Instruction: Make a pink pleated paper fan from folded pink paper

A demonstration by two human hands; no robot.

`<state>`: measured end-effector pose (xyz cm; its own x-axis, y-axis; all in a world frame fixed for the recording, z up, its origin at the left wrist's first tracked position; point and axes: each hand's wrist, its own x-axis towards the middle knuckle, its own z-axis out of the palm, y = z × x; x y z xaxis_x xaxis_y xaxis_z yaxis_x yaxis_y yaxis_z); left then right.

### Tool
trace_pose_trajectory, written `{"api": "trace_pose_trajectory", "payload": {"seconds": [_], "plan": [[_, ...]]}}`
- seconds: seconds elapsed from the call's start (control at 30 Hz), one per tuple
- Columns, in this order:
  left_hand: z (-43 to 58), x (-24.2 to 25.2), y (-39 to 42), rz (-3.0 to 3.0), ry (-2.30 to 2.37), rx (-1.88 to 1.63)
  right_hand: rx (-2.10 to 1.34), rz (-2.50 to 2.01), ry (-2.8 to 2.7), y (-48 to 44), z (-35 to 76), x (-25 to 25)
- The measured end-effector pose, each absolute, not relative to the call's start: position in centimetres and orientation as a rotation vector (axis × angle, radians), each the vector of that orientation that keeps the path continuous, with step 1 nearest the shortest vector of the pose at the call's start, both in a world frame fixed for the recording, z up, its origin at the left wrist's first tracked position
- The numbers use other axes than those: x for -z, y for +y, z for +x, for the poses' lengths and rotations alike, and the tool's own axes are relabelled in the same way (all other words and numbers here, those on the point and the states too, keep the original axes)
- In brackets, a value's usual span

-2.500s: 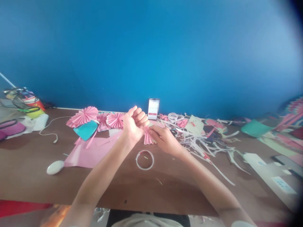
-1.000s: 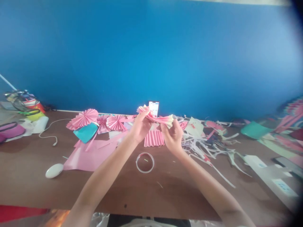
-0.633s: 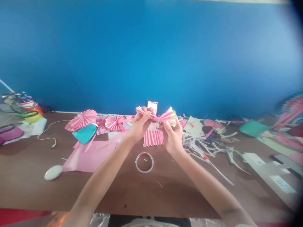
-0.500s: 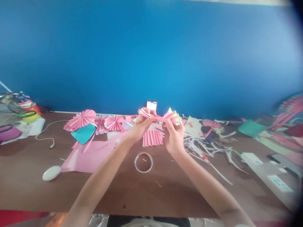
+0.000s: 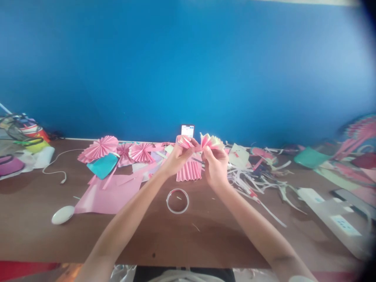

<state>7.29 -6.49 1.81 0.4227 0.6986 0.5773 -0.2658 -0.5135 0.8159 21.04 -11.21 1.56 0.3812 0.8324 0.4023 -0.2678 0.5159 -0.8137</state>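
Note:
Between both hands, above the far middle of the table, is a pleated pink paper fan with pale edges, pinched narrow at its centre. My left hand is closed on its left end, fingers over the folds. Thumb and fingers of my right hand pinch the right part, where the pleats spread upward. Just below the hands lies another pleated pink paper piece on the table. Nearer to me rests a clear ring-shaped roll, perhaps tape. The middle of the held fan is partly covered by my fingers.
Finished pink rosettes and a pink sheet lie left, near a white mouse. White paper strips are heaped right, before a power strip. A phone leans against the blue wall.
My hands have drawn slightly closer together. The fan's right-hand pleats now stand more upright and spread wider, while the left end is turned more into my left hand.

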Motion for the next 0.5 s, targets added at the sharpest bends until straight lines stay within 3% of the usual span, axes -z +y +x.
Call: {"api": "trace_pose_trajectory", "payload": {"seconds": [0.23, 0.5], "plan": [[7.3, -2.9, -7.0, 1.912, 0.540, -1.216, -0.600, -0.862, -1.041, -10.7, 21.5, -1.1], [7.2, -2.6, -7.0, 1.896, 0.625, -1.193, -0.631, -0.851, -1.083, -11.5, 21.4, -2.2]]}}
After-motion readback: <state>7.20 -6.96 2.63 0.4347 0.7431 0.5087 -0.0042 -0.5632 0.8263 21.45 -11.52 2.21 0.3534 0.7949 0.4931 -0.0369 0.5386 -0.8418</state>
